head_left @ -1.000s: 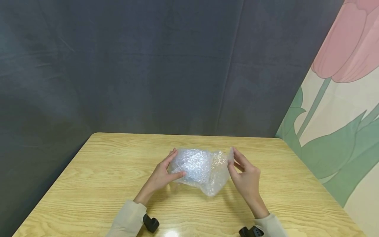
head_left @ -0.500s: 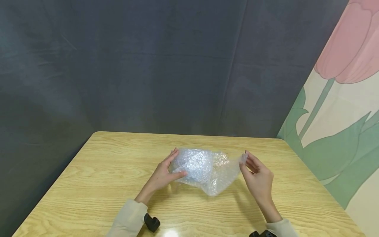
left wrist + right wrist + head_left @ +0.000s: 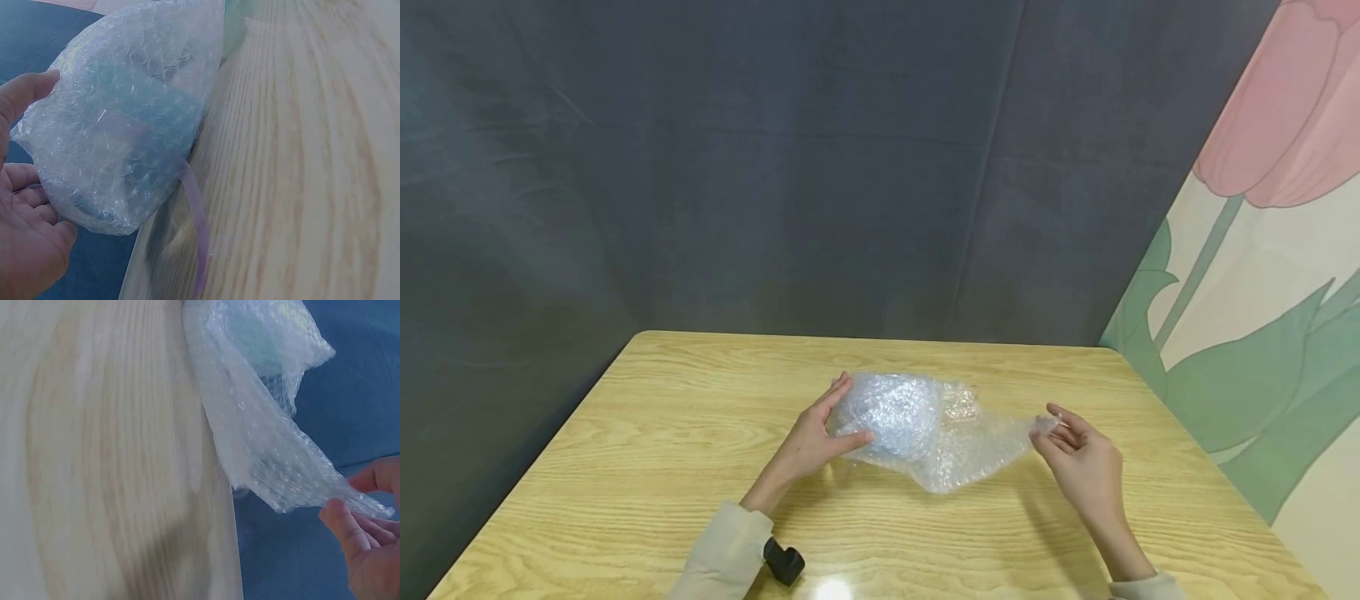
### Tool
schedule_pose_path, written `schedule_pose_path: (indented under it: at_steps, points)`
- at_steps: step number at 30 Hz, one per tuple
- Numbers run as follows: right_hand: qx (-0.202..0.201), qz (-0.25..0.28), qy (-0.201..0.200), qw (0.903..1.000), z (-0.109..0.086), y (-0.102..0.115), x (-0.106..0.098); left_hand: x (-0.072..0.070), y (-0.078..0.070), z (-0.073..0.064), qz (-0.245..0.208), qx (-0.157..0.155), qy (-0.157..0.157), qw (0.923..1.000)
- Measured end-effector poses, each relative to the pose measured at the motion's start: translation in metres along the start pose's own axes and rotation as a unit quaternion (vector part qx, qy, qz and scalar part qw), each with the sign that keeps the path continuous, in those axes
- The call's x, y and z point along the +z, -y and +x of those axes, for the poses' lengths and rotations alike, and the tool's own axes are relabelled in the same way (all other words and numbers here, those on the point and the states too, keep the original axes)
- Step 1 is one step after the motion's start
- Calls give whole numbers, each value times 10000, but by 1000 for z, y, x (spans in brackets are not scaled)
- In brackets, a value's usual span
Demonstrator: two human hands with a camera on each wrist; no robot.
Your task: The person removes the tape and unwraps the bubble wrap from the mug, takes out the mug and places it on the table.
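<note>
No legible text or numbers, at least through the hazy bubble wrap [image 3: 119, 137]

Wood-grain table [image 3: 625, 467], dark backdrop [image 3: 805, 167] behind, pink tulip mural [image 3: 1262, 333]

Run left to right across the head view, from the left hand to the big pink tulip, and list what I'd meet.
Left hand → bubble-wrapped bundle → loose flap of bubble wrap → right hand → big pink tulip.
</note>
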State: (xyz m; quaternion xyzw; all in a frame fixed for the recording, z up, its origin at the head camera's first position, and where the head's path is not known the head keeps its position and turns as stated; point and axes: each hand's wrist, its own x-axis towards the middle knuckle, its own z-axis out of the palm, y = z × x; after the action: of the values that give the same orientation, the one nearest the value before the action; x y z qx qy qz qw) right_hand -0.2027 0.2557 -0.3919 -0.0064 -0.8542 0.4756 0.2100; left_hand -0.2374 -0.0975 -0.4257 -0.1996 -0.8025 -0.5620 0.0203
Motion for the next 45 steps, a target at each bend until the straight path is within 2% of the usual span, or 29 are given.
schedule_pose_path:
  at_steps: [6, 16, 22, 29, 33, 37, 39, 41, 45]
  points:
    - [264, -137, 492, 9983, 0, -7, -9, 0, -1, 0, -2, 1, 10, 10000]
    - [705, -323, 1081, 9911, -2, -17, -20, 0, 0, 0, 38, -68, -25, 10000]
    - [858, -249, 1213, 9886, -2, -22, -22, -1, 2, 0, 56, -18, -40, 10000]
    - [998, -666, 1382, 9831, -3, -28, -25, 0, 0, -1, 75, 9, -48, 10000]
    - [1009, -947, 1531, 9785, -3, -32, -27, 1, -7, -2, 143, -96, -52, 9998]
    - [911, -1190, 1649, 9749, -5, -37, -29, -2, -27, -7, 104, -175, -22, 9998]
    - [876, -1248, 1706, 9735, -5, -39, -29, -2, -31, -8, 86, -176, -37, 9998]
    - [884, -1285, 1762, 9719, -4, -41, -29, -2, -27, -8, 101, -176, -55, 9998]
    - [891, -1291, 1809, 9709, -5, -44, -29, 0, -8, -2, 169, -147, -82, 9997]
